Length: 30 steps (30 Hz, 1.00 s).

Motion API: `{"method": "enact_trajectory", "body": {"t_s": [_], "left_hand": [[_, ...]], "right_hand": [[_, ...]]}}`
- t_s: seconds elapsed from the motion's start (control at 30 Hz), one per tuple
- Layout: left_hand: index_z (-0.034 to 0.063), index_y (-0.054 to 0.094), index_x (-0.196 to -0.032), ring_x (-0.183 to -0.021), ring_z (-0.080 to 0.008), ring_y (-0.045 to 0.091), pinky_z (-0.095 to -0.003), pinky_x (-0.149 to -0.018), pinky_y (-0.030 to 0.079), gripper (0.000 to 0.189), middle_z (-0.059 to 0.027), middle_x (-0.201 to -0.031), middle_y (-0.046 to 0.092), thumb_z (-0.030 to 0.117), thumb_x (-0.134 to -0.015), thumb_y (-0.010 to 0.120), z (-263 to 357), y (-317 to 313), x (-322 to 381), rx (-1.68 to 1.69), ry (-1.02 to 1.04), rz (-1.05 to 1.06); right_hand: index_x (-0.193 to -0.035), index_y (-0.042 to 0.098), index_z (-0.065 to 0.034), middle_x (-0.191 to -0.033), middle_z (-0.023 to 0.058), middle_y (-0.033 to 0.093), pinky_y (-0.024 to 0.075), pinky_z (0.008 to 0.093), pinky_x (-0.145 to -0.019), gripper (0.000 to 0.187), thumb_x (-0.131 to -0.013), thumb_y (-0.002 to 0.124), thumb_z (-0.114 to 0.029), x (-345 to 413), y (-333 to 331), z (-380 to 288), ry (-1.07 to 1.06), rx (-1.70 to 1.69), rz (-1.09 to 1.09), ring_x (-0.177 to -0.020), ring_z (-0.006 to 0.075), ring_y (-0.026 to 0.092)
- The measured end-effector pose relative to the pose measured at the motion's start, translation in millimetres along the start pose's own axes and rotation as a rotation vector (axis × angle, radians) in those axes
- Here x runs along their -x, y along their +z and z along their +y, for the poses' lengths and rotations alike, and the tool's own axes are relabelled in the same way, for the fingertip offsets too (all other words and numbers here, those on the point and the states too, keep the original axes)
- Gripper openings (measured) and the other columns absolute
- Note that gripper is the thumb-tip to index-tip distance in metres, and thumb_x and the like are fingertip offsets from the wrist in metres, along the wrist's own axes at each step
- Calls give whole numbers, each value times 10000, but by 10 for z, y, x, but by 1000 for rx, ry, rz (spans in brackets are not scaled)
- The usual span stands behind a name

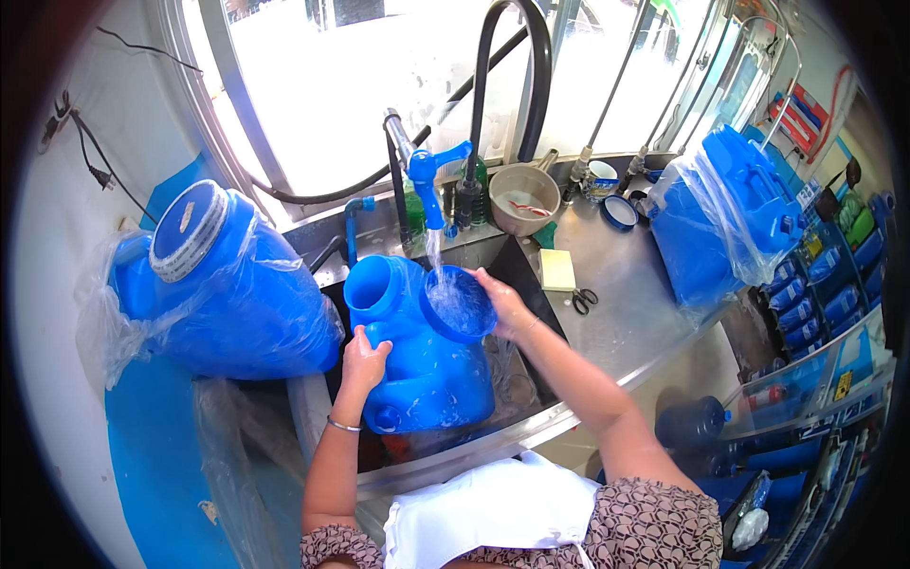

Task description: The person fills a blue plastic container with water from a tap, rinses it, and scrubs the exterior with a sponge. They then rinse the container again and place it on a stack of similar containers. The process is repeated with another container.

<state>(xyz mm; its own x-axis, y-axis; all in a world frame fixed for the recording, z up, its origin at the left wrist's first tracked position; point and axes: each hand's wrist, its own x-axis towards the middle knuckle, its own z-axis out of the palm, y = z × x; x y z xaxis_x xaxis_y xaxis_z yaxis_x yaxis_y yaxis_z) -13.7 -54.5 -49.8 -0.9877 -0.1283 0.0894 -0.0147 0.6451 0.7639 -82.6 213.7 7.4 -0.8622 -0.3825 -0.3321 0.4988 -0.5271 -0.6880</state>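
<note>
Water runs from a blue plastic tap point(425, 171) into a round blue screw cap point(459, 304), turned with its hollow side up. My right hand point(506, 304) grips this cap by its right edge. Below it, a blue plastic water jug point(434, 384) stands in the steel sink point(522, 434), its wide round mouth uncovered. My left hand point(366, 361) is closed around the jug's handle. Wet patches and droplets show on the jug's shoulder. The cap hides part of the jug's far side.
At left leans a capped blue jug point(242, 306) in clear plastic; another wrapped blue container point(718, 220) stands right on the steel counter point(611, 263). Nearby are a beige dipper point(522, 213), a yellow sponge point(557, 270), scissors point(585, 301) and a small lid point(619, 213). A black hose point(483, 78) arches behind.
</note>
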Motion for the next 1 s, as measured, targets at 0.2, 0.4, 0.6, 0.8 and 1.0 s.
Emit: {"method": "enact_trajectory", "body": {"t_s": [0.2,0.4,0.6,0.8,1.0], "left_hand": [[-54,518,-1031,-960,-507,589,-531,-815,457,396,-341,-963,611,321,-903,542,56,104,-110,7,-46,34],[-10,544,-926,-878,-366,609,-465,-747,460,322,-230,-1013,624,312,-930,563,43,408,-241,291,-62,9],[31,538,-949,-690,-140,538,-311,-617,436,255,-79,-879,632,276,-949,611,510,930,-300,736,-31,23],[28,559,-1206,-680,-157,561,-318,-635,460,359,-111,-805,621,271,-947,609,809,916,-149,363,108,161],[-16,537,-1254,-878,-325,644,-400,-795,488,401,-247,-999,658,265,-970,562,1073,890,-200,208,132,250]], "right_hand": [[-1404,493,-95,-1271,60,618,522,355,-948,437,-1014,461,-289,-83,102,117,-45,78,-427,-1106,177,621],[-1498,343,-153,-1379,68,522,497,410,-983,526,-1007,488,-277,120,-123,-196,-85,60,-348,-1185,207,574],[-1494,357,-181,-1351,2,498,455,255,-743,589,-967,582,-314,-85,-291,-216,-373,310,-233,-967,103,528],[-1387,447,-195,-923,-12,549,349,205,-462,402,-1001,523,-275,-64,-1834,-937,-566,236,548,-571,45,423],[-1423,322,-157,-1078,117,559,571,447,-610,547,-960,580,-292,-321,-2694,-1374,-417,140,815,-675,259,580]]}}
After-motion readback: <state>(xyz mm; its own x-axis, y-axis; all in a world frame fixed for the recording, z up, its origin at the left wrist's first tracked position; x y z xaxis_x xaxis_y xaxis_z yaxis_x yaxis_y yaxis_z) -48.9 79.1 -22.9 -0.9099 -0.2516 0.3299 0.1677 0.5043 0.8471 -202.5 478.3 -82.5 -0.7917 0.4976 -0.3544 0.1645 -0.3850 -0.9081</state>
